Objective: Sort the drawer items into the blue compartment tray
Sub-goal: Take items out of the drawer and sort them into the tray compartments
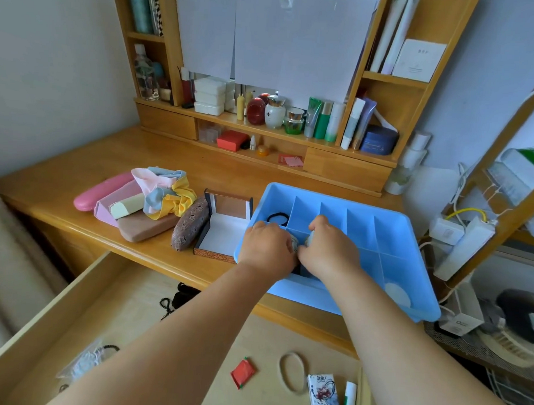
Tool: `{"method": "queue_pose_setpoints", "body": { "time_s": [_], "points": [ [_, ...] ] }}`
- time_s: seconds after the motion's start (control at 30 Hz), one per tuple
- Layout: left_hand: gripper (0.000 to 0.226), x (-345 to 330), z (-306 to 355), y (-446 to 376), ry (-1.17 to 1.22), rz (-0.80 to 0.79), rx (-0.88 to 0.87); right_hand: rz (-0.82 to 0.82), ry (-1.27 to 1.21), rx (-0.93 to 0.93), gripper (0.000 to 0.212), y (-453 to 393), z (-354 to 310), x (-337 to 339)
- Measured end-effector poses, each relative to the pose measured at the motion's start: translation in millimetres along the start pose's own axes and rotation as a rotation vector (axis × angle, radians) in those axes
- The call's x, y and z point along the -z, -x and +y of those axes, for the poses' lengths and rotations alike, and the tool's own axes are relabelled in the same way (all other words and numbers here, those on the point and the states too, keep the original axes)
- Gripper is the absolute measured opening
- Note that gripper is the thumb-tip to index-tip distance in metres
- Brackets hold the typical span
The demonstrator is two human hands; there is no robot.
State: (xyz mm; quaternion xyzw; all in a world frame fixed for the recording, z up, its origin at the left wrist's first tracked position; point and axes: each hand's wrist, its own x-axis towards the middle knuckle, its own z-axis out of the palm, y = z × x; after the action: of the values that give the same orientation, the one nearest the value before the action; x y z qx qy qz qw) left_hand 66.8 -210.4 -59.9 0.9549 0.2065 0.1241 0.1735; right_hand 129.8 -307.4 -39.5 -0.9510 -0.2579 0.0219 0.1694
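Closest to me the open drawer point(129, 303) still holds loose bits: a red packet point(243, 372), a rubber band point(293, 374) and a printed sachet point(324, 393), all short of the blue compartment tray point(410, 237). That tray sits on the worktop point(78, 201) just beyond the drawer, its near edge overhanging. I have both hands inside its near-left compartments. My left hand point(268, 248) and right hand point(329, 251) meet, each grip curled on a small pale item point(300, 243) between them; what it is I cannot tell. A black hair tie point(278, 218) lies in the tray's far-left compartment, a pale disc point(397, 294) in its near-right one. Left of the tray stand an open box point(225, 231), a patterned case point(190, 224) and a pink case point(101, 195).
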Motion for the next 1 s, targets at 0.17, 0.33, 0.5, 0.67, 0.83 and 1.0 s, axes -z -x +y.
{"method": "queue_pose_setpoints", "body": {
  "time_s": [0.17,0.33,0.5,0.67,0.83,1.0],
  "points": [
    [0.020,-3,-3,4,0.041,0.091,-0.005,-0.198,-0.410,-0.021,0.029,1,9,0],
    [0.033,-3,-4,2,0.062,0.097,0.008,-0.152,-0.239,0.032,0.014,5,13,-5],
    [0.033,-1,-1,2,0.049,0.061,0.041,-0.033,-0.074,0.070,0.026,7,8,-9],
    [0.034,1,1,-1,0.024,0.009,0.054,-0.091,-0.062,0.054,0.017,0,9,-14],
    [0.042,10,3,5,0.005,-0.046,0.040,-0.141,-0.234,0.047,0.027,8,12,-12],
    [0.016,8,-16,60,0.188,0.328,-0.372,0.449,-0.146,0.634,0.009,74,39,-23]
  ]
}}
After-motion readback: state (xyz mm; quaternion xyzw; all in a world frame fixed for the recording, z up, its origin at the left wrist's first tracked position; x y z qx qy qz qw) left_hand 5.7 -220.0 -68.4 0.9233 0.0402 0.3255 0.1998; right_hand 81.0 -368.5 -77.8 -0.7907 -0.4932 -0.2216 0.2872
